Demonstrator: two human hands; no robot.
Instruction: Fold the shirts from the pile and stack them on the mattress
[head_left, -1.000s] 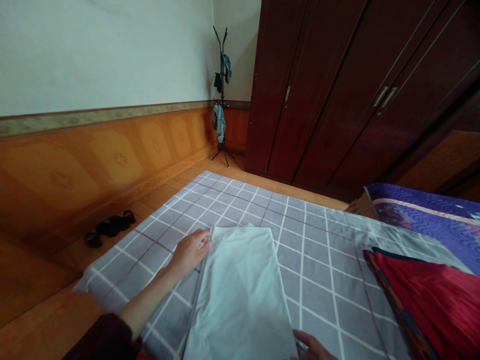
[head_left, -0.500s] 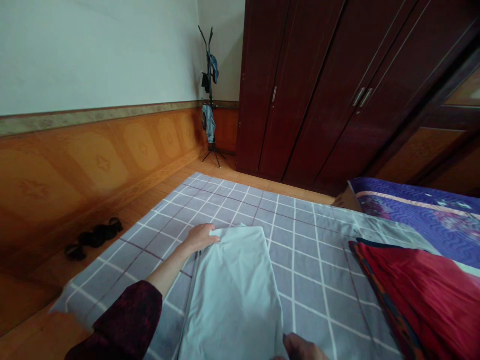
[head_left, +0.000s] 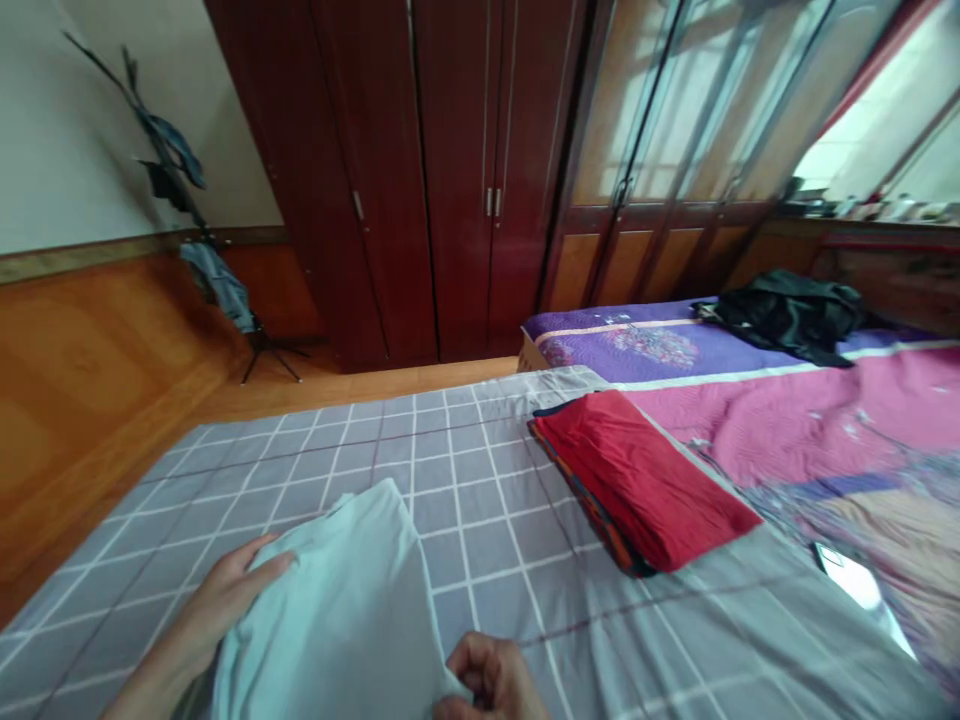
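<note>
A folded pale blue-green cloth lies at the lower left on the grey checked bedsheet; its near end runs out of view. My left hand grips its left edge, thumb on top and the other fingers partly hidden. At the lower right corner of the cloth, my right hand pinches the edge between bent fingers. Whether it is a garment or plain fabric, I cannot tell. To the right rests a folded stack with red cloth on top, apart from both hands.
A second bed with a purple and pink cover adjoins on the right. On it are a black garment and a phone. Dark red wardrobes stand behind, and a coat rack is in the left corner.
My view has turned right, bringing the second bed and window into sight. The pale cloth looks tilted and nearer, still between both hands. My right hand shows more fully.
</note>
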